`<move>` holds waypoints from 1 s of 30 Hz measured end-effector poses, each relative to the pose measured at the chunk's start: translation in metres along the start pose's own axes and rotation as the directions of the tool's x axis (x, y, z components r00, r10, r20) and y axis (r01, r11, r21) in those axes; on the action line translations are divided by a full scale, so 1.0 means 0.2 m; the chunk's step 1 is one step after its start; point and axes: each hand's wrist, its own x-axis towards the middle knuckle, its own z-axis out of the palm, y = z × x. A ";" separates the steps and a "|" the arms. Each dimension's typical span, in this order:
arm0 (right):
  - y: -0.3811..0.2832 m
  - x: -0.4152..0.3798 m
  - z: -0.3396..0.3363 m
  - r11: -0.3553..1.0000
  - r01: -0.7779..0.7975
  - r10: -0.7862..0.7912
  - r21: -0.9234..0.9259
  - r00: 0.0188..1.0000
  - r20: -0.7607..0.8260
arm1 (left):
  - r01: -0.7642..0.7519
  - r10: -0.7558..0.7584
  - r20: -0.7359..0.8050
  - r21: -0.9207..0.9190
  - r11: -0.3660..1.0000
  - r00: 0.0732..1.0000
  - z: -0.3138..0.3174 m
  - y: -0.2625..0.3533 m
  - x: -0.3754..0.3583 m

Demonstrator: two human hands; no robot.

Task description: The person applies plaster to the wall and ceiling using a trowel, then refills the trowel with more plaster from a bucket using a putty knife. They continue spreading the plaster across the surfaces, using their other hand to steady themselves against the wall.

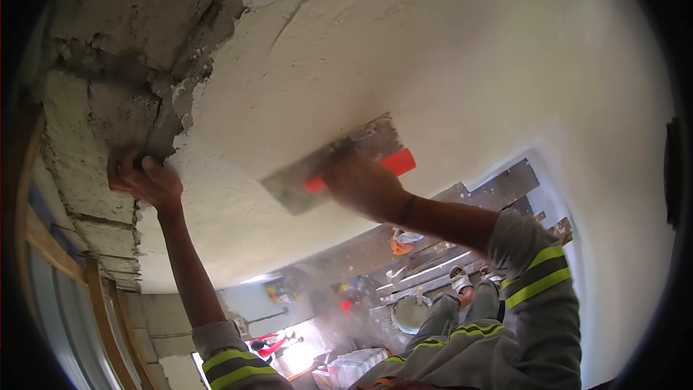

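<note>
My right hand is closed around the red handle of a trowel, whose wide metal blade lies against the pale plastered surface. Some motion blur covers the hand and the blade. Over to the left, my left hand touches the bare block surface beside the ragged plaster edge. Its fingers are bent, and a small dark spot shows between them; whether they hold anything is hidden.
Wooden planks lie below, with a round bucket near my feet. An orange item rests by the planks. Wrapped packages stand at the bottom. A wooden frame runs along the left.
</note>
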 end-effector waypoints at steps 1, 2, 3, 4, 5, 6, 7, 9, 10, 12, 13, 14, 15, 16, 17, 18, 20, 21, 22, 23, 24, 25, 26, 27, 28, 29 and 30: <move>0.05 -0.06 -0.01 0.999 0.014 -0.016 0.034 0.997 0.082 | -0.001 0.001 -0.010 0.013 1.000 1.000 0.02 -0.01 -0.02; 0.13 -0.13 -0.04 0.998 0.015 -0.026 0.066 0.986 0.165 | -0.008 0.008 -0.011 0.005 1.000 1.000 0.03 -0.01 -0.02; 0.22 -0.15 -0.17 0.996 0.053 -0.071 0.074 0.961 0.267 | -0.011 0.011 -0.010 -0.004 1.000 1.000 0.02 -0.01 -0.01; 0.34 -0.19 -0.27 0.995 0.096 -0.096 -0.001 0.994 0.055 | -0.005 0.005 -0.015 -0.004 1.000 1.000 0.01 0.01 0.00; 0.45 -0.14 -0.48 0.998 0.068 -0.068 0.005 0.997 0.036 | 0.008 -0.008 -0.030 -0.011 1.000 1.000 0.01 0.02 0.00; 0.55 -0.08 -0.67 0.996 0.057 -0.059 -0.067 0.998 -0.028 | 0.018 -0.018 -0.026 -0.006 1.000 0.999 0.01 0.02 -0.01; 0.69 -0.03 -0.79 0.985 0.054 -0.078 -0.164 0.986 -0.145 | 0.026 -0.026 -0.029 -0.004 1.000 0.999 0.01 0.02 -0.01; 0.90 0.13 -1.07 0.942 0.096 -0.172 -0.321 0.961 -0.219 | 0.001 -0.001 -0.027 0.010 1.000 1.000 0.02 0.00 -0.01; 1.01 0.20 -1.16 0.908 0.134 -0.241 -0.398 0.942 -0.234 | 0.006 -0.006 -0.031 -0.001 1.000 0.999 0.01 0.01 0.00; 1.24 0.28 -1.23 0.872 0.168 -0.272 -0.460 0.947 -0.170 | 0.012 -0.013 -0.034 -0.021 1.000 0.999 0.01 0.04 0.02; 1.30 0.27 -1.25 0.875 0.185 -0.263 -0.448 0.957 -0.118 | 0.017 -0.017 -0.028 -0.011 1.000 0.999 0.01 0.04 0.01; 1.35 0.26 -1.25 0.880 0.203 -0.257 -0.430 0.964 -0.069 | 0.019 -0.019 -0.018 0.004 1.000 1.000 0.01 0.02 0.00; 1.39 0.23 -1.24 0.888 0.217 -0.245 -0.406 0.969 -0.018 | 0.017 -0.017 -0.001 0.016 1.000 1.000 0.01 0.02 -0.01; 1.42 0.15 -1.21 0.909 0.197 -0.223 -0.367 0.974 -0.031 | 0.032 -0.032 0.014 0.011 0.999 0.999 0.02 0.03 0.00; 1.47 0.04 -1.15 0.909 0.198 -0.228 -0.367 0.973 -0.039 | 0.049 -0.049 0.034 0.008 0.999 0.998 0.01 0.04 0.01; 1.51 -0.08 -1.11 0.878 0.236 -0.267 -0.416 0.963 -0.018 | 0.069 -0.069 0.046 0.011 0.998 0.997 -0.01 0.05 0.01; 1.60 -0.32 -1.04 0.921 0.224 -0.189 -0.318 0.972 0.138 | 0.077 -0.081 0.071 0.047 0.996 0.994 0.00 0.02 -0.02; 1.61 -0.38 -1.06 0.975 0.089 -0.075 -0.204 0.994 0.078 | 0.079 -0.084 0.083 0.064 0.995 0.993 0.01 0.01 -0.04; 1.61 -0.45 -1.08 0.988 -0.102 0.094 -0.119 0.993 -0.071 | 0.089 -0.095 0.090 0.067 0.994 0.991 0.02 0.00 -0.04; 1.60 -0.51 -1.10 0.963 -0.271 0.265 -0.005 0.943 -0.200 | 0.101 -0.109 0.099 0.075 0.992 0.989 0.03 0.00 -0.05; 1.60 -0.52 -1.11 0.903 -0.409 0.430 0.132 0.852 -0.299 | 0.116 -0.126 0.110 0.091 0.989 0.986 0.02 -0.01 -0.07; 1.60 -0.47 -1.15 0.825 -0.508 0.565 0.248 0.751 -0.342 | 0.109 -0.119 0.108 0.095 0.990 0.987 0.01 0.00 -0.09; 1.58 -0.38 -1.21 0.725 -0.584 0.689 0.366 0.628 -0.362 | 0.100 -0.110 0.105 0.099 0.990 0.988 0.02 0.01 -0.09; 1.55 -0.26 -1.26 0.638 -0.592 0.766 0.492 0.549 -0.334 | 0.084 -0.095 0.102 0.106 0.991 0.990 0.02 -0.01 -0.07; 1.54 -0.17 -1.27 0.579 -0.604 0.805 0.548 0.532 -0.263 | 0.065 -0.069 0.065 0.056 0.996 0.995 0.02 0.03 -0.03; 1.48 -0.08 -1.24 0.583 -0.541 0.785 0.606 0.566 -0.251 | 0.059 -0.063 0.063 0.062 0.996 0.996 0.01 0.03 -0.01; 1.40 0.03 -1.19 0.589 -0.474 0.759 0.654 0.602 -0.247 | 0.060 -0.064 0.055 0.066 0.996 0.996 0.02 0.03 -0.01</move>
